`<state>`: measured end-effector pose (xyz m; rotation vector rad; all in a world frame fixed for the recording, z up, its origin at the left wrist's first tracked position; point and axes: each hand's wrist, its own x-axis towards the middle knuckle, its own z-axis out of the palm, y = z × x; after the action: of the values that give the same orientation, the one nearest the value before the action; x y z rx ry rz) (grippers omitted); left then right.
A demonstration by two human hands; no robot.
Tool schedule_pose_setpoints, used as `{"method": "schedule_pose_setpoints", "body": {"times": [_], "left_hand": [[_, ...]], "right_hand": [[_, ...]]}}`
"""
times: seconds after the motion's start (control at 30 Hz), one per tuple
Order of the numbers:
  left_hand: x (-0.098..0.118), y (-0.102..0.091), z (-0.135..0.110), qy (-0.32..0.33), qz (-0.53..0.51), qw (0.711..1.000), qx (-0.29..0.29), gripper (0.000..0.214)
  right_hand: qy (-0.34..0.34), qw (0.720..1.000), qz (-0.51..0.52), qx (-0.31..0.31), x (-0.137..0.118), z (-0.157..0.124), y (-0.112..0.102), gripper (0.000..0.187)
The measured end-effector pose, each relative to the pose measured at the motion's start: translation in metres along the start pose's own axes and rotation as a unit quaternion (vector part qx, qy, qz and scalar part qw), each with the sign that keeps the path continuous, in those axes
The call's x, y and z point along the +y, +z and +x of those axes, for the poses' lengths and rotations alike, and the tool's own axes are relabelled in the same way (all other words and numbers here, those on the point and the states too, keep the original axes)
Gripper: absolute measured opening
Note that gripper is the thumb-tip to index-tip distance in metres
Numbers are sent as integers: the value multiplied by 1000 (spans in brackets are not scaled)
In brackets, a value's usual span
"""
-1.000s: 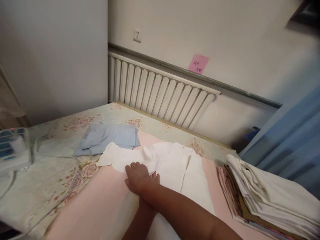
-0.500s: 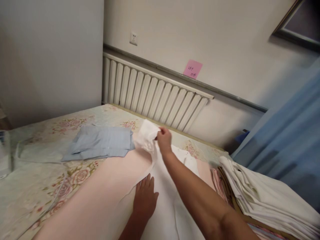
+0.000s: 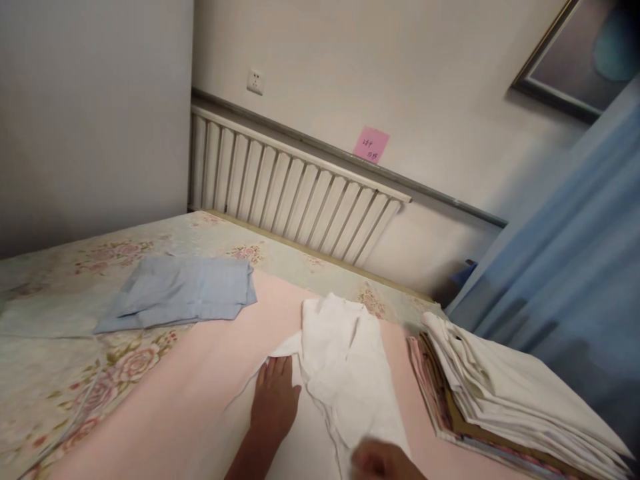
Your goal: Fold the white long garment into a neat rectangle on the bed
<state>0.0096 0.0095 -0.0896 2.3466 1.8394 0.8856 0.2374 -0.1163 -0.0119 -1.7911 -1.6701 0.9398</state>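
A white garment (image 3: 350,373) lies on a pink cloth (image 3: 200,373), with one part folded over on its right side. My left hand (image 3: 277,393) rests flat on the garment's left part, its fingers stretched out and holding nothing. At the bottom edge of the picture, my right hand (image 3: 377,459) is over or beside the garment's lower right part. Motion smears its fingers, and I cannot tell whether they grip the fabric.
Folded blue cloth (image 3: 185,290) lies at the left on the floral table cover (image 3: 135,363). To the right is a stack of folded fabrics (image 3: 520,387), mostly white, beside a blue curtain (image 3: 560,267). A radiator (image 3: 295,193) lines the wall behind.
My right hand has let go of the raised white fabric and come back toward me. That fabric now lies folded over to the right. My left hand stays flat on the garment.
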Motion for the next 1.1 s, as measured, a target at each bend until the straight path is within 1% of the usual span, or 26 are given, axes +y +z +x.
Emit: {"method": "schedule_pose_setpoints", "body": {"times": [0.03,0.07,0.1,0.13,0.2,0.27,0.3,0.33,0.43,0.53,0.6,0.67,0.73,0.77,0.83,0.9,0.97,1.03,1.1], "left_hand": [[0,0,0,0,3,1000,-4,52],[0,-1,0,1,6,1000,-7,51],[0,-1,0,1,9,1000,-9,51],[1,-2,0,1,12,1000,-10,51],[1,-3,0,0,16,1000,-4,49],[2,-3,0,-2,20,1000,4,47],[2,-3,-1,-4,22,1000,7,46],[2,-3,-1,-5,23,1000,9,46],[3,-2,-2,-8,25,1000,10,46],[3,-3,-3,-11,24,1000,3,47],[3,-5,-3,-9,16,1000,-5,48],[3,-7,-3,-11,6,1000,-15,48],[2,-8,-3,-15,3,1000,-21,48],[2,-7,-3,-16,6,1000,-20,47],[2,-5,-3,-15,13,1000,-18,47],[2,-4,-3,-14,19,1000,-19,47],[3,-3,-3,-13,23,999,-25,48],[4,-3,-2,-13,27,999,-31,49],[4,-4,-1,-16,29,999,-35,49]], "right_hand": [[-8,997,-3,-73,-3,-3,-2,10],[-19,994,9,-108,-11,0,-8,8],[-27,994,21,-107,-23,8,-14,9],[-38,997,22,-67,-38,22,-22,12],[-56,998,-4,19,-69,64,-33,16],[-58,990,-104,73,-98,115,-35,17],[-58,980,-167,93,-109,141,-31,18],[-59,974,-193,107,-118,166,-25,19],[-57,962,-233,127,-133,228,2,24],[-38,957,-257,128,-134,268,32,35],[-21,958,-258,120,-129,286,45,31],[-9,963,-243,115,-122,300,48,17],[-9,970,-210,120,-115,310,40,5],[-13,974,-189,127,-111,314,32,4],[-21,978,-138,154,-101,315,12,12],[-16,979,-87,185,-85,306,-8,21],[8,977,-46,207,-64,289,-22,27],[41,976,-26,213,-42,269,-27,32],[71,975,-20,208,-25,254,-27,33]]}}
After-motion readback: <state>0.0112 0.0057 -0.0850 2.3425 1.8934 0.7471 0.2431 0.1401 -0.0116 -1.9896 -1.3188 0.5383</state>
